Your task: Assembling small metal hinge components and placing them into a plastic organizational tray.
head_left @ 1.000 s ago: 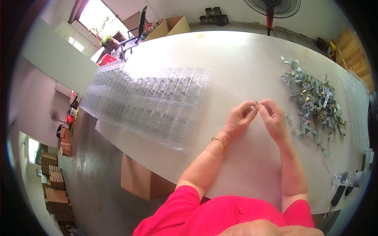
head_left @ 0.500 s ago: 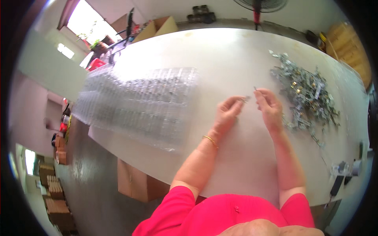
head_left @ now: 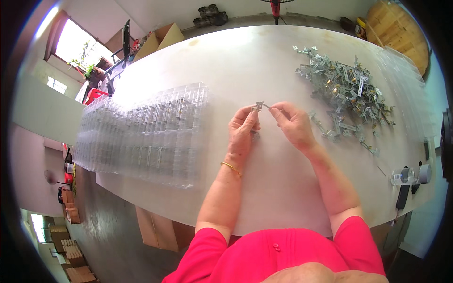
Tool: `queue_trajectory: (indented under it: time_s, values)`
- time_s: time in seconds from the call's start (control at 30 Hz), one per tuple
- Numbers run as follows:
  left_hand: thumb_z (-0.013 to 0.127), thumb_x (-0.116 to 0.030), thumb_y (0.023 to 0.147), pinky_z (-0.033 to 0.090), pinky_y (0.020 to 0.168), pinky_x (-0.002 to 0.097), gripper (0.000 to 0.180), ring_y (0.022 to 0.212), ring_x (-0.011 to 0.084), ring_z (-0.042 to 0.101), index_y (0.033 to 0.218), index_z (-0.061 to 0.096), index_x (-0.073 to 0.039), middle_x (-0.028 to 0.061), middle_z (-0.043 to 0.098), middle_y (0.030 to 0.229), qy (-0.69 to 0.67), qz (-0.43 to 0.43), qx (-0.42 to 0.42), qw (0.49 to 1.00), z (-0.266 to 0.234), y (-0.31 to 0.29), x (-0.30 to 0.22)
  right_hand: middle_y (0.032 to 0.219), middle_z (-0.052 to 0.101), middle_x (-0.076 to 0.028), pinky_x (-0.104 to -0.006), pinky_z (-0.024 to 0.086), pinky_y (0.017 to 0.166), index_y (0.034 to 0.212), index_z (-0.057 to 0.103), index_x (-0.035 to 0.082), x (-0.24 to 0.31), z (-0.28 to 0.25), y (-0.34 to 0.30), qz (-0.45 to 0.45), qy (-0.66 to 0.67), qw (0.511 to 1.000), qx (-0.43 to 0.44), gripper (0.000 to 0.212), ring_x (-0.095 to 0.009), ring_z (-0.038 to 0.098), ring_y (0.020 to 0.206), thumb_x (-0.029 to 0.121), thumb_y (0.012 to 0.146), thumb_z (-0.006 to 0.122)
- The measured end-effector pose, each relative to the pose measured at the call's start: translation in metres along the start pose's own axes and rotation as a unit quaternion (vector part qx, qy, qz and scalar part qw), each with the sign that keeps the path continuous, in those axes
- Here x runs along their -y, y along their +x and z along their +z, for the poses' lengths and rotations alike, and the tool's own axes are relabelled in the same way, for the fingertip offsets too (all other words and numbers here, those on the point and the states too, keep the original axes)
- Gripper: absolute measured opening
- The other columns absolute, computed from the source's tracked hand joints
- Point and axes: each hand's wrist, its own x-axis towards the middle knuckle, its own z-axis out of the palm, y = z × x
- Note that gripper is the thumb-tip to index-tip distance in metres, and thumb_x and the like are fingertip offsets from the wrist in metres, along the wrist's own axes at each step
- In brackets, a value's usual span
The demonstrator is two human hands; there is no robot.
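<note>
Between finger and thumb, my left hand [head_left: 241, 132] pinches a small metal bracket [head_left: 259, 106] over the middle of the table. My right hand [head_left: 293, 125] is closed on a thin dark pin [head_left: 266, 106], whose far end meets the bracket. Whether the pin sits inside the bracket or only touches it, I cannot tell. To the right lies a tangled heap of silvery metal brackets [head_left: 342, 85], some with brass-coloured bits. On the left, a clear plastic tray [head_left: 186, 162] carries rows of similar metal parts in its slots.
More clear trays [head_left: 406, 89] lie along the table's right edge. A clear bottle [head_left: 401, 176] lies near a black oblong object [head_left: 402, 197] at lower right. A cardboard box [head_left: 158, 226] stands under the pale table's [head_left: 278, 198] left front edge.
The bracket and the pin, held apart before, are now together as my hands have closed the gap. The whole view has shifted, bringing the tray and heap further left in the picture.
</note>
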Motion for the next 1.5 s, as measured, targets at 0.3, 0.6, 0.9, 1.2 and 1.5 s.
queue_trajectory:
  time_s: [0.3, 0.6, 0.9, 1.2, 1.5]
  values:
    - [0.067, -0.010, 0.097, 0.044, 0.067, 0.0207, 0.019, 0.072, 0.0041, 0.052, 0.115, 0.068, -0.004, -0.0045, 0.062, 0.084, 0.076, 0.046, 0.010, 0.996, 0.001, -0.002, 0.000, 0.065, 0.061, -0.001, -0.0276, 0.039, 0.051, 0.097, 0.069, 0.005, 0.013, -0.006, -0.002, -0.007, -0.103, 0.995, -0.003, 0.011, -0.007, 0.050, 0.055, 0.016, 0.096, 0.065]
    - [0.068, -0.007, 0.095, 0.044, 0.071, 0.0219, 0.018, 0.078, 0.0041, 0.053, 0.112, 0.070, -0.008, -0.0061, 0.063, 0.086, 0.201, 0.086, 0.016, 0.976, 0.008, -0.004, 0.004, 0.073, 0.067, -0.010, -0.0339, 0.049, 0.060, 0.101, 0.066, 0.005, 0.016, -0.009, 0.001, -0.017, -0.163, 0.986, 0.023, 0.011, -0.019, 0.064, 0.064, 0.012, 0.096, 0.059]
    - [0.069, -0.006, 0.093, 0.045, 0.065, 0.0233, 0.016, 0.071, 0.0055, 0.054, 0.109, 0.070, -0.006, -0.0029, 0.066, 0.085, 0.310, 0.162, 0.042, 0.936, 0.015, -0.006, 0.003, 0.082, 0.067, -0.008, -0.0293, 0.054, 0.071, 0.099, 0.063, -0.001, -0.003, -0.018, 0.014, 0.097, 0.099, 0.984, 0.110, 0.018, -0.013, 0.065, 0.074, 0.010, 0.094, 0.050]
    - [0.071, -0.004, 0.091, 0.047, 0.069, 0.0223, 0.014, 0.076, 0.0038, 0.058, 0.103, 0.065, -0.006, -0.0039, 0.066, 0.087, 0.307, 0.120, 0.043, 0.943, 0.019, -0.011, 0.000, 0.085, 0.064, -0.001, -0.0257, 0.049, 0.073, 0.094, 0.065, 0.005, 0.000, -0.026, 0.017, 0.170, 0.120, 0.968, 0.141, 0.015, -0.010, 0.059, 0.078, 0.019, 0.091, 0.060]
    - [0.071, -0.002, 0.090, 0.048, 0.062, 0.0222, 0.014, 0.068, 0.0047, 0.058, 0.101, 0.063, -0.004, -0.0005, 0.067, 0.084, 0.384, 0.240, 0.025, 0.891, 0.021, -0.010, 0.007, 0.085, 0.062, 0.002, -0.0219, 0.043, 0.071, 0.098, 0.067, 0.008, -0.013, -0.020, 0.019, 0.079, 0.181, 0.977, 0.083, 0.013, -0.006, 0.050, 0.078, 0.020, 0.096, 0.067]
